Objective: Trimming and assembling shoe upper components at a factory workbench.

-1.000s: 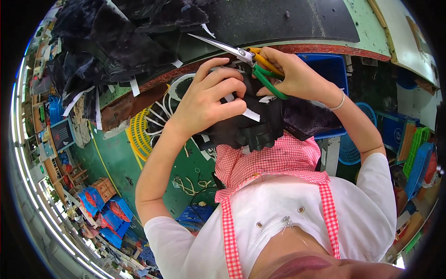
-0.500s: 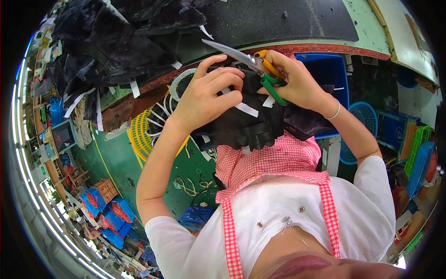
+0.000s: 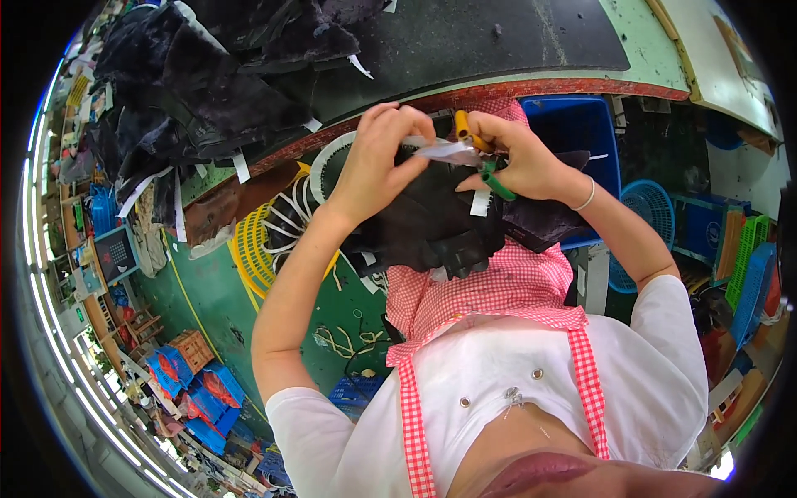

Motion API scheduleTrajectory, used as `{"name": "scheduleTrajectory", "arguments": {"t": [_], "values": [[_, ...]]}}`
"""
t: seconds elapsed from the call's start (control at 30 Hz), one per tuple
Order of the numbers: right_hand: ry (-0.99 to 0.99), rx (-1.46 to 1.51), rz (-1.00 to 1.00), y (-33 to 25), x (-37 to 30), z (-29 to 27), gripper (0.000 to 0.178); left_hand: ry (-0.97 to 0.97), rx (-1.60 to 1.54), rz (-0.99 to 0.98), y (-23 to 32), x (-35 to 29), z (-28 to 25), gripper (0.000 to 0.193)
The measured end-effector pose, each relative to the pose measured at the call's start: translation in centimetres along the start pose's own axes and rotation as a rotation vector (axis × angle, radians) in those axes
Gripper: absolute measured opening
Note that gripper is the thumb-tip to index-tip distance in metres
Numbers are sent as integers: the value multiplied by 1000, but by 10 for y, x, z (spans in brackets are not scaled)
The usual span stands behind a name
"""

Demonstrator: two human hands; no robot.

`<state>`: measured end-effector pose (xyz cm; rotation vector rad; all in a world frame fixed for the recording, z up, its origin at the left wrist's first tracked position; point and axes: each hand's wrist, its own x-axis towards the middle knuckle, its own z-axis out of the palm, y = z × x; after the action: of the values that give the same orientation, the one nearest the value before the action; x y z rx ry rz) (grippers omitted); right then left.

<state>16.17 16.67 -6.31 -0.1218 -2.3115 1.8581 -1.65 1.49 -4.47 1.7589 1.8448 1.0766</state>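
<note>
Scissors with one orange and one green handle [image 3: 496, 181] are in my right hand [image 3: 525, 159], thumb and fingers in the loops. Their blades, smeared by motion and apparently parted, point left toward my left hand [image 3: 383, 158]. That hand is raised, thumb and fingers pinched on what looks like a white strip [image 3: 413, 140]; its ends are hard to make out. Below both hands, dark furry-looking material [image 3: 415, 220] lies bunched on my lap over the red checked apron [image 3: 473, 282]. A white tab [image 3: 480, 203] sticks out of it under the scissors.
A dark pile of similar pieces with white strips [image 3: 191, 91] covers the far-left table. On its black mat [image 3: 498, 50] lie specks. A yellow basket [image 3: 253, 245] stands left of my lap; a blue bin [image 3: 598, 149] and blue round basket [image 3: 652, 216] are at right.
My left hand has lifted slightly and its spread fingers have closed to a pinch. The scissors have swung down and nearer to it. A white strip that hung below the left fingers no longer shows there.
</note>
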Motion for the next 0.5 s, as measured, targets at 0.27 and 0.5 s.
{"name": "scheduleTrajectory", "arguments": {"t": [0.27,0.5], "values": [[396,311,-148,-24,22,14,37,72,485,10,42,10,-2,36],[-98,598,160,-47,16,-32,36,-561,-537,-464,51,9,-60,30]]}}
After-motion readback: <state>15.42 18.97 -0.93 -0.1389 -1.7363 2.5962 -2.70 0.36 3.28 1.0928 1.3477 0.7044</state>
